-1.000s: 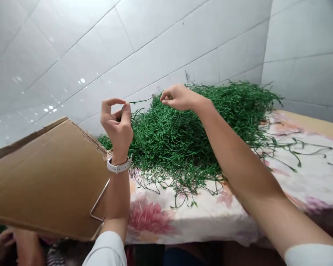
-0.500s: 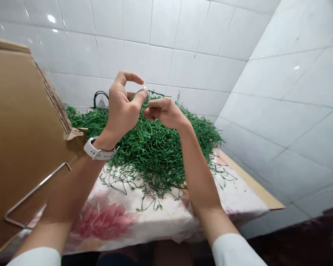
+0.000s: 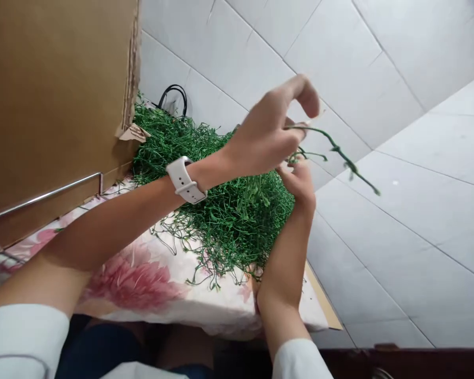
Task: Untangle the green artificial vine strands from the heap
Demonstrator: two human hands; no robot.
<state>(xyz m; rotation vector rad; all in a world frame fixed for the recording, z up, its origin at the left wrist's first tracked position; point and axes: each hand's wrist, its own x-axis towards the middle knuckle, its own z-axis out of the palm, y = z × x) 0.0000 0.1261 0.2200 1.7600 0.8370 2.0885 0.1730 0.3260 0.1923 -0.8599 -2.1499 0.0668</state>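
Observation:
My left hand [image 3: 266,137], with a white watch [image 3: 186,180] on its wrist, is raised over the right part of a heap of thin green artificial stems [image 3: 217,202]. Between its thumb and fingers it grips a single green stem [image 3: 335,149], whose knobbly end sticks out to the right; the index finger is curled above. Just below and behind, my right hand [image 3: 302,181] has its fingers bent close to the left thumb. Short green stem pieces [image 3: 310,155] show at its fingertips, partly hidden by the left hand.
A large cardboard box [image 3: 55,89] stands at the left, with a metal wire frame [image 3: 47,197] before it. The heap lies on a floral tablecloth [image 3: 142,284]. Black handles [image 3: 176,95] rise behind the heap. White tiled walls [image 3: 398,252] close off the back and right.
The view has turned toward the right and tilted. My left hand has moved to the right across the heap, and the stem in it now points out to the right, past my right hand.

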